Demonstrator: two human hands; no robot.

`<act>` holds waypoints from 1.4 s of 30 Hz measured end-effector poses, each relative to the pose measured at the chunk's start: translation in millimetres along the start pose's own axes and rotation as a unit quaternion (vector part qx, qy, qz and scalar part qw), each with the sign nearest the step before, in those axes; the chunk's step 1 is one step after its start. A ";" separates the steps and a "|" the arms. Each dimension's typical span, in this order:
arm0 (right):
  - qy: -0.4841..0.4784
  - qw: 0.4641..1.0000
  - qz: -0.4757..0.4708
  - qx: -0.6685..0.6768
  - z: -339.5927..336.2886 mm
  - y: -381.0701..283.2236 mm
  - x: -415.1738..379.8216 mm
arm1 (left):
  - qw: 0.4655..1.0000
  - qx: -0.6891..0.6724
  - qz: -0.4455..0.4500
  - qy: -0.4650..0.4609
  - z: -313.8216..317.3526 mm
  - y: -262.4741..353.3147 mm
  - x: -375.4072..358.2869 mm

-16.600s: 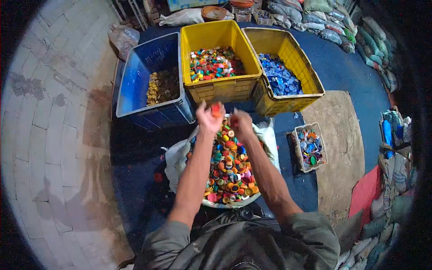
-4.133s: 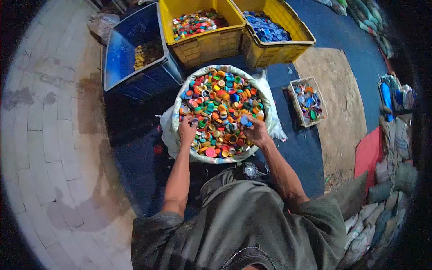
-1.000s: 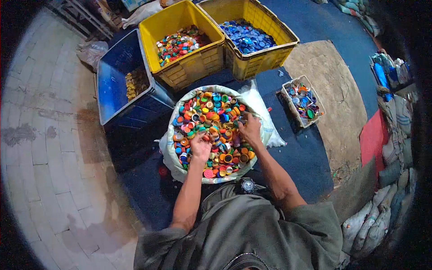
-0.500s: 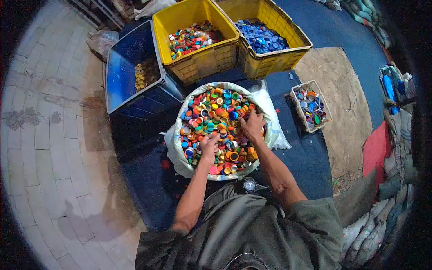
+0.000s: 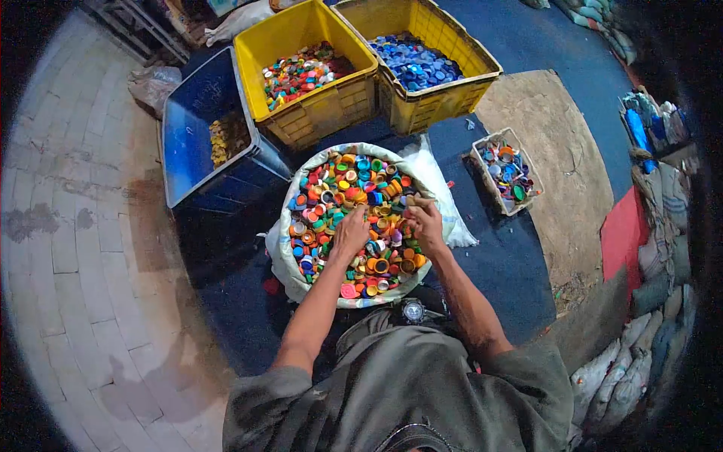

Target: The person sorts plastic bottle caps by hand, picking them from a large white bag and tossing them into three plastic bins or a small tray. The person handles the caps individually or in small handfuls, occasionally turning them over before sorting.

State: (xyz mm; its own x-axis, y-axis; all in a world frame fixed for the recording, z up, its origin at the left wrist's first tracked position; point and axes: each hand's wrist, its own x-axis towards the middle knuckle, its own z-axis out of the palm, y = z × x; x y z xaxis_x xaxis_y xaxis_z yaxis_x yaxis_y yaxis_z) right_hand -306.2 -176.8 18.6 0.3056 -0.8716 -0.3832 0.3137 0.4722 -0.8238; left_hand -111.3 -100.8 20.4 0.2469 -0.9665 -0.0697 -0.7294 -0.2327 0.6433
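Observation:
A wide white sack (image 5: 285, 245) with a rolled-down rim stands before me, heaped with plastic bottle caps (image 5: 316, 207) in many colours. Over the middle of the heap, my left hand (image 5: 351, 232) has its fingers bent down and drawn together among the caps. My right hand (image 5: 428, 226) is closed in a pinch at the right part of the heap, near the rim. Whatever is between the fingertips of either hand is too small or hidden to name.
Behind the sack stand a blue bin (image 5: 188, 162) with yellowish caps, a yellow bin (image 5: 316, 94) with mixed caps and another yellow bin (image 5: 429, 109) with blue caps. A small white basket (image 5: 493, 181) of mixed pieces sits right. Stuffed sacks (image 5: 617, 380) line the far right.
My left hand has moved forward over the heap, its fingers now pointing down into the caps. My right hand has drawn slightly back and its fingers have closed. The view has shifted slightly.

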 end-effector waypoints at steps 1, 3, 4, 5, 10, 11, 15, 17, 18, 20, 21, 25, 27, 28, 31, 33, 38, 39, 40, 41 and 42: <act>-0.028 0.995 0.043 0.088 -6.4 -3.2 -6.0 | 1.000 0.008 0.013 -0.010 3.4 -3.9 4.1; -0.022 0.986 0.086 0.144 -11.5 -7.8 -20.3 | 0.999 0.021 0.038 -0.021 3.6 -3.4 8.9; -0.019 0.979 0.108 0.172 -13.1 -9.6 -25.6 | 0.999 0.027 0.032 -0.031 1.6 0.9 9.5; -0.020 0.980 0.111 0.164 -18.8 -4.0 -24.7 | 0.998 0.033 0.026 -0.041 -0.4 4.8 9.4; -0.030 0.964 0.140 0.222 -21.3 0.9 -33.4 | 0.992 0.075 0.004 -0.099 -2.1 10.8 11.9; -0.038 0.969 0.144 0.198 -20.8 0.6 -33.9 | 0.992 0.074 0.005 -0.099 -0.1 7.9 13.0; -0.080 0.976 0.136 0.152 -24.3 9.5 -30.0 | 0.996 0.041 0.016 -0.076 12.7 -10.2 17.5; -0.069 0.989 0.107 0.081 -23.5 17.8 -25.9 | 0.998 -0.009 -0.007 -0.065 13.2 -12.5 16.9; -0.056 0.995 0.081 0.016 -21.7 23.8 -22.6 | 0.996 -0.042 -0.034 -0.067 6.7 -6.7 15.7; -0.040 0.994 0.014 -0.105 -22.4 34.3 -20.1 | 0.979 -0.182 -0.082 -0.041 5.4 -4.1 12.0; -0.037 0.986 -0.026 -0.161 -15.2 30.7 -22.5 | 0.953 -0.286 -0.101 -0.012 4.8 0.6 7.8; -0.071 0.946 -0.094 -0.303 13.1 0.1 -35.2 | 0.780 -0.588 -0.210 -0.049 -13.2 15.0 -12.5; -0.125 0.942 -0.109 -0.293 30.6 -20.5 -43.3 | 0.700 -0.667 -0.249 -0.060 -28.0 36.5 -24.8; -0.141 0.943 -0.091 -0.286 35.8 -26.1 -45.5 | 0.677 -0.689 -0.253 -0.060 -27.8 37.1 -29.6; -0.192 0.939 -0.078 -0.273 40.7 -23.1 -41.5 | 0.627 -0.735 -0.252 -0.057 -31.7 40.1 -39.2; -0.208 0.948 -0.044 -0.238 42.2 -19.8 -37.1 | 0.622 -0.742 -0.246 -0.041 -38.2 45.8 -41.1; -0.209 0.934 -0.105 -0.269 57.0 -15.8 -37.3 | 0.628 -0.742 -0.232 -0.039 -43.0 39.7 -46.5; -0.202 0.917 -0.133 -0.318 62.7 -22.3 -41.6 | 0.641 -0.730 -0.233 -0.033 -46.5 45.1 -48.9; -0.205 0.904 -0.163 -0.337 65.4 -21.7 -42.5 | 0.635 -0.734 -0.238 -0.034 -45.4 44.9 -50.5; -0.207 0.891 -0.193 -0.355 67.4 -21.0 -43.0 | 0.629 -0.738 -0.243 -0.036 -43.4 43.9 -52.2; -0.209 0.876 -0.223 -0.373 70.2 -21.4 -43.7 | 0.623 -0.741 -0.248 -0.039 -41.8 43.8 -53.8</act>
State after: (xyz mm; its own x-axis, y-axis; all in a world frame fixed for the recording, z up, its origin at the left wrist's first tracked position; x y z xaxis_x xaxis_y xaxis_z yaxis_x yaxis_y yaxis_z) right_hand -263.2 -139.5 82.4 0.6527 -0.7504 0.1042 -0.1412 -0.2556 -0.9564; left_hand -129.9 -54.5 84.2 0.1338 -0.8316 -0.5391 0.8283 -0.2048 0.5215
